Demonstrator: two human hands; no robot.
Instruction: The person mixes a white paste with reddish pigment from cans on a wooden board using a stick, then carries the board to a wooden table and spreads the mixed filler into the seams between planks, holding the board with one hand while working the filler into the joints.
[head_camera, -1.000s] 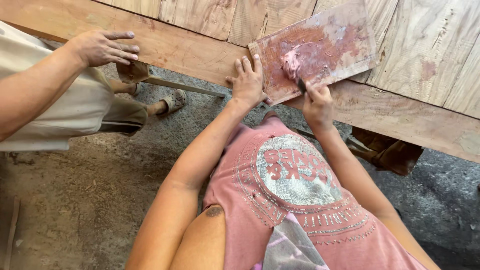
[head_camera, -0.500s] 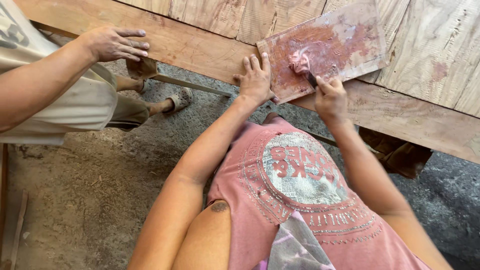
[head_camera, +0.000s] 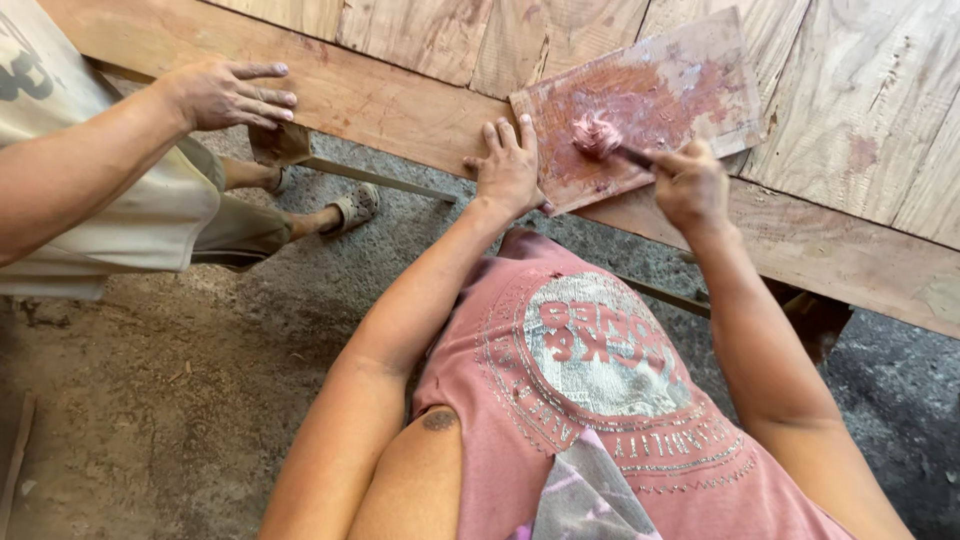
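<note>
A small flat board (head_camera: 690, 75) smeared with pinkish-red paste lies on the wooden panel (head_camera: 380, 95). My left hand (head_camera: 508, 165) presses flat on the board's near left corner, fingers spread. My right hand (head_camera: 690, 185) grips a thin dark-handled tool (head_camera: 632, 155), probably a putty knife, whose tip is buried in a lump of pink paste (head_camera: 594, 133) on the board. The blade itself is hidden by the lump.
Another person stands at the left, one hand (head_camera: 225, 93) resting on the panel's edge, a sandalled foot (head_camera: 350, 208) on the dirt floor. A thin bar (head_camera: 375, 178) runs under the panel. My pink shirt (head_camera: 590, 400) fills the lower middle.
My right hand has shifted slightly along the board while working the paste lump with the tool. My left hand stays on the board's corner. The other person's hand stays on the panel.
</note>
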